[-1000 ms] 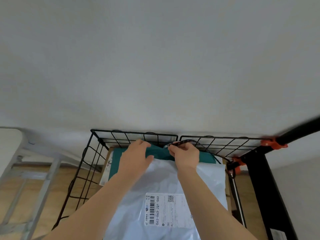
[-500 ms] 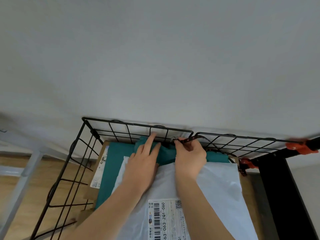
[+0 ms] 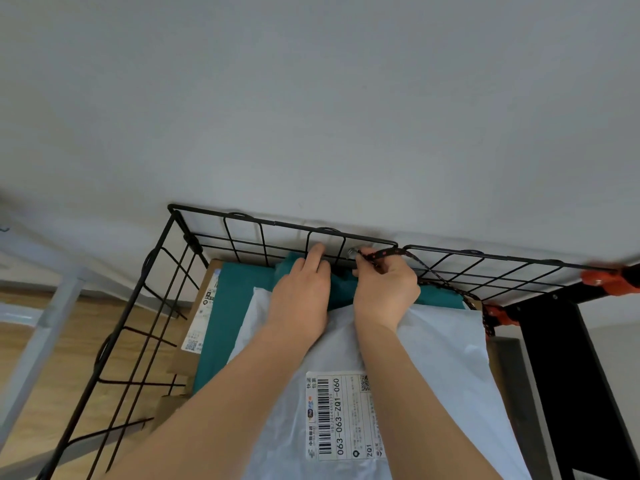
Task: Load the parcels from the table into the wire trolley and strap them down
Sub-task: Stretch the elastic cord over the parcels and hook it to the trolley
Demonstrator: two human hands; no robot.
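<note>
Strapping the parcels at the far wall of the wire trolley [image 3: 277, 223]

The right hand [image 3: 384, 289] pinches the end of a black, red-flecked strap [image 3: 391, 252] between curled fingers, with its metal hook [image 3: 351, 251] right at the far wall's wires. The strap trails off toward the far right corner. The left hand [image 3: 301, 292] lies flat with fingers straight and together on the teal parcel [image 3: 235, 299], fingertips touching the far wall. In the trolley, a white parcel [image 3: 443, 341] with a barcode label lies on the teal one, over a cardboard box [image 3: 185, 358] along the left side.
</note>
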